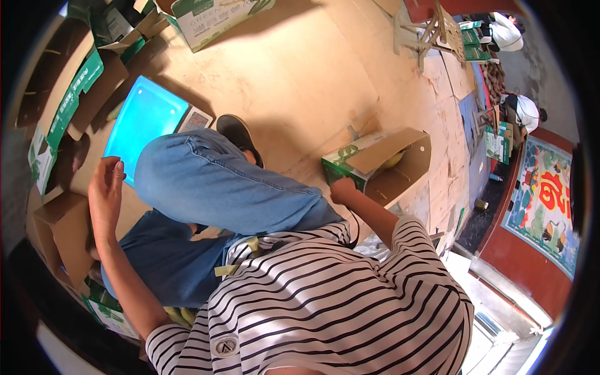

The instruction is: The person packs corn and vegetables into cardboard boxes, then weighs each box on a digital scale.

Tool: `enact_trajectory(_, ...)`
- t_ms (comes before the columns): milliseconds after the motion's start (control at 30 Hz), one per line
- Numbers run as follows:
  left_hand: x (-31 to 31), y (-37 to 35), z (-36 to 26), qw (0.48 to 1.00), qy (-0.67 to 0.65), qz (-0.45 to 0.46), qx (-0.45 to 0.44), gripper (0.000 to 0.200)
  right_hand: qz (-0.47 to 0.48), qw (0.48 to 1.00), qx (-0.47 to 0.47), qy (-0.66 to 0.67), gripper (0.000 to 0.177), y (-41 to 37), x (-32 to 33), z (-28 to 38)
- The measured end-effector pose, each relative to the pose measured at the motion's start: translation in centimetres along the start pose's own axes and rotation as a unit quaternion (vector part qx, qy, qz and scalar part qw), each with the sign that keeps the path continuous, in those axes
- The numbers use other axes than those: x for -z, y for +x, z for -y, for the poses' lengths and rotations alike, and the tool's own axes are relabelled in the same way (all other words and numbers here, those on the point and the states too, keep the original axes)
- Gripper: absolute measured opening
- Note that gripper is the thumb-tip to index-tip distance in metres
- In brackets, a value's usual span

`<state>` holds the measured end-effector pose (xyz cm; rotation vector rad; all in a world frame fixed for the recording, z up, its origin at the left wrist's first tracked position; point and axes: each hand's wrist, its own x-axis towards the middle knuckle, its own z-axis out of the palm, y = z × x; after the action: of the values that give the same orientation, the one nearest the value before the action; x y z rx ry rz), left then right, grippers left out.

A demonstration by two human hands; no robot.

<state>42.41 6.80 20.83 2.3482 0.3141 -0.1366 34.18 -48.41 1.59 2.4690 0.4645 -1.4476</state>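
Note:
My left hand [105, 194] is raised at the left, fingers apart and holding nothing, beside the lower left edge of a bright blue tray [147, 115]. The tray sits by a small panel that looks like a scale's display [197, 119]. Closed fingers of my right hand [342, 190] grip the near left edge of an open green and brown cardboard box [397, 181]. Inside that box lies a yellow-green item [394, 160], partly hidden by a flap. My bent knee in blue jeans [219, 178] is between the two hands.
Open cardboard boxes [62, 231] line the left side. Another green and white box [215, 22] stands at the top. Yellow-green produce [178, 315] shows beside my left sleeve. Two people [506, 31] work at the far right near more boxes [499, 142] and a pile of produce.

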Motion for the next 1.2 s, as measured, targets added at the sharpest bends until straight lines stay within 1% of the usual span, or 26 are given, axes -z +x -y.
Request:
enact_trajectory(33, 0.0, 0.0, -0.3, 1.000, 0.003, 0.002, 0.000, 0.025, 0.017, 0.999, -0.006, 0.037, 0.020, 0.1, 1.1, 1.1)
enact_trajectory(67, -0.1, 0.0, -0.6, 1.000, 0.007, 0.004, 0.000, 0.025, -0.023, 0.992, 0.056, 0.113, 0.024, 0.8, 2.1, 1.4)
enact_trajectory(100, -0.3, -0.1, -0.8, 1.000, 0.003, -0.004, -0.002, 0.026, -0.064, 0.973, 0.118, 0.188, 0.028, 1.9, 3.4, 1.7)
enact_trajectory(167, -0.9, -0.2, -1.2, 1.000, -0.006, -0.021, -0.008, 0.027, -0.104, 0.935, 0.112, 0.319, 0.034, 3.1, 8.6, 3.9)
enact_trajectory(200, -1.2, -0.2, -1.4, 0.999, -0.026, -0.031, -0.008, 0.029, -0.144, 0.903, 0.103, 0.392, 0.032, 3.4, 10.3, 4.4)
enact_trajectory(233, -1.4, -0.3, -2.3, 0.999, -0.019, -0.041, -0.009, 0.030, -0.182, 0.864, 0.092, 0.461, 0.031, 3.6, 11.4, 4.7)
enact_trajectory(333, -2.4, 0.0, -3.8, 0.992, -0.023, -0.108, -0.061, 0.026, -0.263, 0.831, 0.081, 0.483, 0.027, 4.1, 13.2, 3.9)
enact_trajectory(400, -3.4, -0.5, -6.1, 0.984, -0.024, -0.150, -0.089, 0.021, -0.289, 0.785, 0.040, 0.547, 0.020, 5.3, 11.5, 1.9)
enact_trajectory(433, -3.7, -0.7, -7.3, 0.981, 0.002, -0.148, -0.127, 0.020, -0.386, 0.785, -0.011, 0.484, 0.020, 4.4, 11.6, 0.6)
enact_trajectory(467, -4.0, -0.8, -8.7, 0.975, 0.029, -0.147, -0.167, 0.019, -0.477, 0.773, -0.063, 0.413, 0.022, 3.2, 11.6, -1.2)
enact_trajectory(500, -4.4, -0.9, -10.1, 0.966, 0.055, -0.144, -0.209, 0.018, -0.590, 0.747, -0.073, 0.298, 0.028, 2.2, 10.9, -4.0)
enact_trajectory(533, -4.9, -1.0, -11.4, 0.964, 0.059, -0.130, -0.225, 0.019, -0.661, 0.697, -0.135, 0.242, 0.028, 1.9, 9.6, -6.7)
enact_trajectory(567, -5.4, -1.1, -12.3, 0.963, 0.062, -0.105, -0.240, 0.020, -0.655, 0.677, -0.224, 0.249, 0.027, -0.2, 9.8, -8.9)
enact_trajectory(633, -6.6, -0.8, -13.8, 0.967, 0.059, -0.055, -0.242, 0.020, -0.647, 0.595, -0.340, 0.335, 0.024, -1.5, 7.3, -14.3)
enact_trajectory(667, -7.3, -0.4, -14.3, 0.972, 0.053, -0.037, -0.226, 0.020, -0.639, 0.589, -0.359, 0.341, 0.024, -2.3, 6.7, -15.6)
enact_trajectory(700, -8.0, 0.0, -14.4, 0.966, 0.082, -0.042, -0.241, 0.021, -0.629, 0.584, -0.377, 0.347, 0.023, -3.2, 6.5, -16.6)
enact_trajectory(733, -8.6, 0.5, -14.6, 0.959, 0.111, -0.047, -0.255, 0.022, -0.620, 0.580, -0.392, 0.354, 0.022, -3.4, 6.4, -17.2)
enact_trajectory(833, -9.6, 1.2, -15.1, 0.943, 0.165, -0.067, -0.283, 0.026, -0.616, 0.649, -0.323, 0.309, 0.021, -1.7, 7.2, -17.8)
enact_trajectory(867, -9.7, 1.3, -15.4, 0.941, 0.173, -0.066, -0.283, 0.026, -0.587, 0.682, -0.302, 0.316, 0.021, -0.6, 7.9, -17.4)
enact_trajectory(933, -9.9, 1.5, -15.7, 0.937, 0.184, -0.074, -0.288, 0.026, -0.532, 0.734, -0.233, 0.352, 0.021, 1.5, 10.2, -14.6)
enact_trajectory(967, -10.1, 1.6, -15.8, 0.934, 0.187, -0.078, -0.293, 0.026, -0.424, 0.788, -0.175, 0.409, 0.027, 2.5, 10.7, -13.3)
enact_trajectory(1067, -10.5, 1.9, -16.2, 0.927, 0.192, -0.076, -0.313, 0.026, -0.334, 0.814, -0.073, 0.469, 0.049, 7.2, 13.4, -8.0)
enact_trajectory(1133, -10.7, 2.2, -16.6, 0.923, 0.194, -0.073, -0.325, 0.025, -0.252, 0.831, -0.061, 0.492, 0.052, 9.4, 15.6, -6.1)
enact_trajectory(1200, -10.9, 2.3, -17.1, 0.921, 0.194, -0.067, -0.331, 0.025, -0.256, 0.827, -0.110, 0.489, 0.056, 11.7, 16.7, -5.3)
